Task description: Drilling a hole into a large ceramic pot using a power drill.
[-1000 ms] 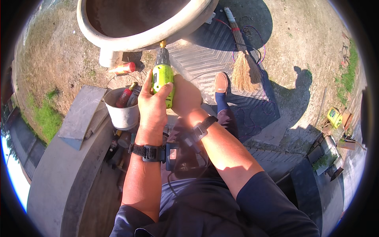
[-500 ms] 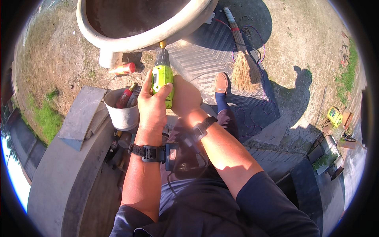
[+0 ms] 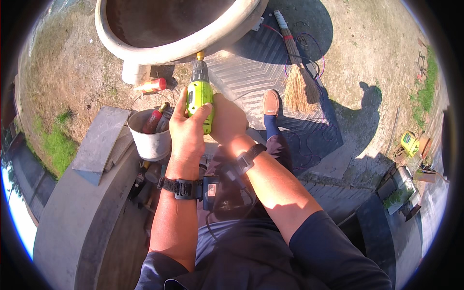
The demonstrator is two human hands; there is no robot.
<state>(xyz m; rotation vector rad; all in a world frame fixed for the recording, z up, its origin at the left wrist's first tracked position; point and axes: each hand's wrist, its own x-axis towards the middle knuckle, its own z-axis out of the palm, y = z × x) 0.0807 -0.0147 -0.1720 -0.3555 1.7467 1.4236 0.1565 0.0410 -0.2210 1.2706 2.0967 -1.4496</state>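
Observation:
A lime-green power drill (image 3: pixel 199 98) with a dark grey chuck is gripped by both of my hands. My left hand (image 3: pixel 189 121) wraps round its left side, thumb laid across the back of the body. From the right, my right hand (image 3: pixel 228 117) closes round it, with most of its fingers hidden. A brass-coloured bit (image 3: pixel 200 56) sticks out of the chuck toward the outside wall of a large pale pot (image 3: pixel 159 54), just under its thick rim. The bit's tip is hidden against the pot, so I cannot tell how deep it goes.
Left of my hands, a white bucket (image 3: pixel 151 143) holds red-handled tools. A red-and-orange cylinder (image 3: pixel 153 85) lies near the pot. A grey board (image 3: pixel 102 139) rests on a curved concrete ledge (image 3: pixel 63 224). To the right lie a straw broom (image 3: pixel 300 87), thin cords and a yellow-green container (image 3: pixel 410 143).
Almost nothing differs. The pot, drill and hands sit very slightly lower in the picture, and both hands keep the same hold.

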